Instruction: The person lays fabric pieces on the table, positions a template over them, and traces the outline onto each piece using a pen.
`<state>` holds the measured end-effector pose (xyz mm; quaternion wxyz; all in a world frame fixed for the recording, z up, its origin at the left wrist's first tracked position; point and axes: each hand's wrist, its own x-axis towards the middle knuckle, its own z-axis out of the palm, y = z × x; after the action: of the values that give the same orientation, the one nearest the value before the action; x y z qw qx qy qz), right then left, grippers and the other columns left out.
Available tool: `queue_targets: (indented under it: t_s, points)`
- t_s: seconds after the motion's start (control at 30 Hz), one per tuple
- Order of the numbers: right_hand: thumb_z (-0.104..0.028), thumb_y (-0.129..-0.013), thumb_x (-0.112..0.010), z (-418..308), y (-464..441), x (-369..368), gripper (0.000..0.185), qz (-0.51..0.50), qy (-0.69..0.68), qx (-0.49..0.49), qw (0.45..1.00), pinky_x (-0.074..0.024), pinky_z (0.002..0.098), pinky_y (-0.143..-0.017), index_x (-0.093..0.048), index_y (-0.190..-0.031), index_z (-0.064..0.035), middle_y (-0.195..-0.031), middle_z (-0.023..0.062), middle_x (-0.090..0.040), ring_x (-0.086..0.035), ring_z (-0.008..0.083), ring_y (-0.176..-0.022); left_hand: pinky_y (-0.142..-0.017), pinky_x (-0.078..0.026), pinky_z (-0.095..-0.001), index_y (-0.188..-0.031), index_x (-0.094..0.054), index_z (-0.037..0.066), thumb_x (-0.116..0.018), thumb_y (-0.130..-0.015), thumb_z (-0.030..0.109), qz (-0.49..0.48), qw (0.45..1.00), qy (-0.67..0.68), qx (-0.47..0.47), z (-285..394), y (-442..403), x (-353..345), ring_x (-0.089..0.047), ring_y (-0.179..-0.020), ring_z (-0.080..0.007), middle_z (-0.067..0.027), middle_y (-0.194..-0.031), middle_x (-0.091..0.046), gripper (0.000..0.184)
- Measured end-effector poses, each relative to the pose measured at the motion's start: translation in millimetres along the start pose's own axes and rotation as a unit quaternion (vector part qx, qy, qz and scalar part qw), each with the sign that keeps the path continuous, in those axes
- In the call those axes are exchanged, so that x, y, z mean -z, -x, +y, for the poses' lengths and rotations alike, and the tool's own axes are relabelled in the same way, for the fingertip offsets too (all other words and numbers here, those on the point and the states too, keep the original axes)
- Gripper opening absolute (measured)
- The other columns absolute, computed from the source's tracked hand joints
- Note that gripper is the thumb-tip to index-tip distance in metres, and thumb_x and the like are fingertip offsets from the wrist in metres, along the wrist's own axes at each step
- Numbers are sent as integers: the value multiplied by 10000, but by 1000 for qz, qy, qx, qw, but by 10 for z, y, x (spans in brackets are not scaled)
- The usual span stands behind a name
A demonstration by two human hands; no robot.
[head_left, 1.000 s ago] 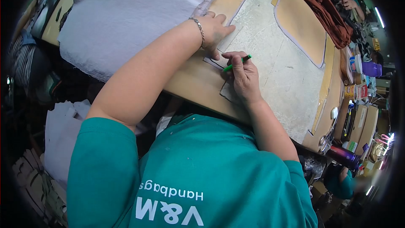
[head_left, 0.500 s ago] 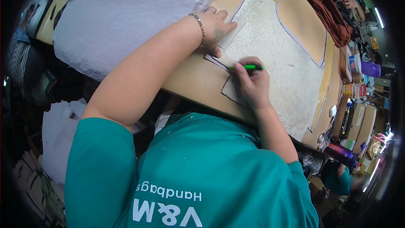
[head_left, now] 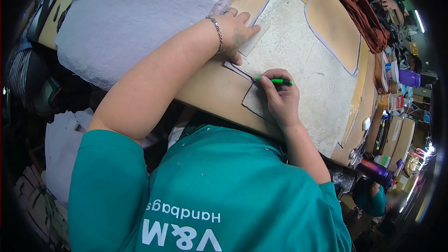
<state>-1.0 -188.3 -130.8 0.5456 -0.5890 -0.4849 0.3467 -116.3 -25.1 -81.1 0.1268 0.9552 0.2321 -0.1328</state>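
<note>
A green pen (head_left: 280, 81) is gripped in my right hand (head_left: 285, 100), its tip at a notch in the edge of a large, scuffed grey pattern sheet (head_left: 317, 98). My left hand (head_left: 235, 32) lies with its fingers spread at the sheet's left edge, thumb pointing toward the notch. Between thumb and pen tip runs a narrow pale strip with a dark edge (head_left: 239, 70). The sheet lies on a tan tabletop (head_left: 205, 86), and its upper right side has a curved cut-out.
Pale fabric (head_left: 140, 23) spreads over the left of the table. At the right stand brown cloth (head_left: 359, 9), scissors (head_left: 355, 155), a purple bottle (head_left: 375, 170), open boxes (head_left: 392, 130) and tubs (head_left: 392, 71). Another person's hand (head_left: 388, 3) shows at the upper right.
The pen in my right hand has tilted flatter and its tip has shifted slightly down along the notch. My left hand stays spread in nearly the same place.
</note>
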Motion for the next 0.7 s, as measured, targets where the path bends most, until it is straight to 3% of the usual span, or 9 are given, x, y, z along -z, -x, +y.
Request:
queue_targets:
  t_s: [0.1, 0.13, 0.2, 0.3, 0.43, 0.57, 0.7]
  points:
    - [-58, -763, -600, -70, -119, -199, 93, -15, 13, -42, 999, -439, 234, -603, -534, -805, -8, -753, 76, -562, -539, 122, -669, -945, -330, -392, -1288, -300, 128, -716, -577, 302, 3, 1000, 23, 7, 28, 29, 18, -285, -1180, -395, -213, -1295, -274, 842]
    - [-77, -750, -613, 29, -203, -284, 109, -17, 72, 40, 996, -440, 249, -596, -540, -798, -11, -748, 97, -566, -545, 163, -645, -946, -327, -394, -1287, -301, 128, -716, -576, 299, 9, 1000, 13, 3, 13, 0, -3, -283, -1180, -398, -216, -1295, -272, 841]
    - [-81, -746, -612, 99, -300, -429, 118, -7, 23, 63, 998, -440, 262, -592, -538, -798, -7, -746, 111, -567, -536, 203, -612, -949, -322, -400, -1286, -304, 128, -717, -573, 294, 20, 1000, -5, -3, -24, -56, -72, -278, -1179, -402, -222, -1294, -268, 841]
    - [-79, -749, -613, 29, -223, -215, 108, -37, 90, 29, 995, -438, 253, -589, -538, -789, -12, -728, 83, -566, -530, 161, -603, -957, -306, -408, -1283, -305, 114, -719, -568, 290, 27, 999, 23, -12, -37, -36, -81, -271, -1179, -409, -236, -1291, -264, 844]
    - [-79, -780, -593, -54, 112, 370, 79, 4, 22, -66, 998, -433, 230, -593, -535, -797, -28, -742, 32, -554, -517, 79, -678, -982, -266, -401, -1292, -274, 88, -722, -569, 273, 17, 1000, 14, -16, -13, -28, -42, -258, -1190, -400, -245, -1289, -257, 870]
    - [-97, -815, -552, -159, 533, 1025, 75, 174, -119, -35, 977, -424, 210, -624, -514, -821, -33, -780, 50, -562, -525, 96, -711, -985, -261, -392, -1293, -276, 89, -734, -558, 241, 54, 998, 20, -31, -39, -25, -104, -261, -1201, -369, -243, -1298, -248, 879]
    - [-120, -826, -542, 43, 1266, 2022, 79, 358, -109, -27, 927, -394, 183, -598, -499, -813, -54, -769, 40, -570, -519, 78, -671, -971, -282, -392, -1201, -416, 84, -676, -630, 135, 186, 968, 70, -155, 581, -155, -41, -306, -1181, -357, -179, -1264, -338, 629]
